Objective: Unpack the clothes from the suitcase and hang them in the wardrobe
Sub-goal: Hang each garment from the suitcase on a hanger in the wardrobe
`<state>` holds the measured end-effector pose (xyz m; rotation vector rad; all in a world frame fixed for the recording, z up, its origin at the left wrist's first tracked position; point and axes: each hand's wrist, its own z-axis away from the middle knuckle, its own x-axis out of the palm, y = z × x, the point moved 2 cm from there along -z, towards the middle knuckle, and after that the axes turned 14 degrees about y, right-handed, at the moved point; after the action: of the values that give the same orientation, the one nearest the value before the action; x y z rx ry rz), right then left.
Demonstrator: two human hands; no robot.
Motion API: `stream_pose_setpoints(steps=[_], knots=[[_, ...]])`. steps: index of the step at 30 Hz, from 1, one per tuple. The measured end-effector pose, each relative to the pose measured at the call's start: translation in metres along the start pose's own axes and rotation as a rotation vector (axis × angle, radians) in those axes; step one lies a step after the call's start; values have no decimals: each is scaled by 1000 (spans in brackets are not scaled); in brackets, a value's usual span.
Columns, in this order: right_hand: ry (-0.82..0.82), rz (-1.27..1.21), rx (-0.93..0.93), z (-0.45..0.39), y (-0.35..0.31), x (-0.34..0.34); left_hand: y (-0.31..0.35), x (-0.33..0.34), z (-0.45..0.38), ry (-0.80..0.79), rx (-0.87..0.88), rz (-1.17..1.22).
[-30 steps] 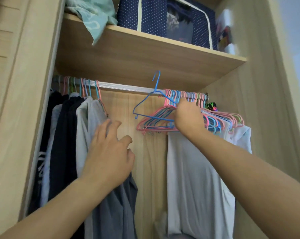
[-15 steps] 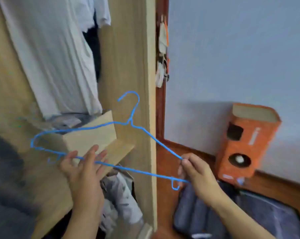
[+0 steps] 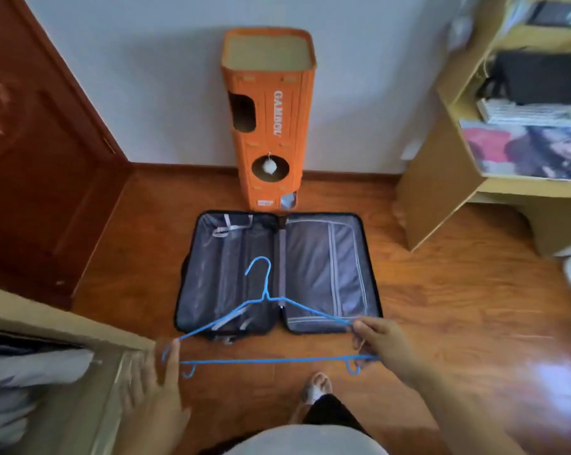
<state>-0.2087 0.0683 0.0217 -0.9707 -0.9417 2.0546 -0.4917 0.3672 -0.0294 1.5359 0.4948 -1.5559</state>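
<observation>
Above the red-brown wooden floor (image 3: 441, 323), a thin blue wire clothes hanger (image 3: 271, 360) is hanging level between both hands, hook pointing away. The right hand (image 3: 384, 343) is pinching its right corner, grip clamped on the wire. The left hand (image 3: 161, 385) is touching the left corner with straight, blurred fingers, grip apart. Half a second ago the view was facing the pale wooden wardrobe (image 3: 64, 323) post and blue wall; now it is looking down at a black soft-lined suitcase (image 3: 277, 274) lying open flat on the floor, both grey halves showing only lining and straps. A tall orange cardboard cat tower (image 3: 271, 119), earlier off to the right, is standing centred behind the suitcase against the wall.
</observation>
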Motion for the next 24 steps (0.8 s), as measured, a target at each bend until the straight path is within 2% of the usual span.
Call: stream_pose_setpoints(steps=[3, 6, 9, 11, 14, 18, 21, 23, 24], knots=[[-40, -80, 161, -27, 12, -51, 38, 11, -25, -98, 94, -141], [-47, -101, 239, -59, 22, -82, 73, 29, -60, -187, 221, -121], [-38, -85, 268, -93, 24, -97, 109, 53, -87, -246, 453, -138], [-33, -77, 288, -114, 21, -99, 131, 68, -104, -339, 498, -66], [-2, -4, 325, -146, 9, -89, 150, 89, -131, -477, 418, 65], [116, 73, 356, -201, -3, -70, 155, 109, -163, -459, 280, 91], [290, 9, 419, -246, -6, -59, 142, 128, -184, -410, 6, 71], [297, 83, 413, -277, 1, -60, 143, 139, -200, -325, -229, 144], [249, 144, 404, -290, 7, -63, 146, 146, -207, -277, -349, 206]])
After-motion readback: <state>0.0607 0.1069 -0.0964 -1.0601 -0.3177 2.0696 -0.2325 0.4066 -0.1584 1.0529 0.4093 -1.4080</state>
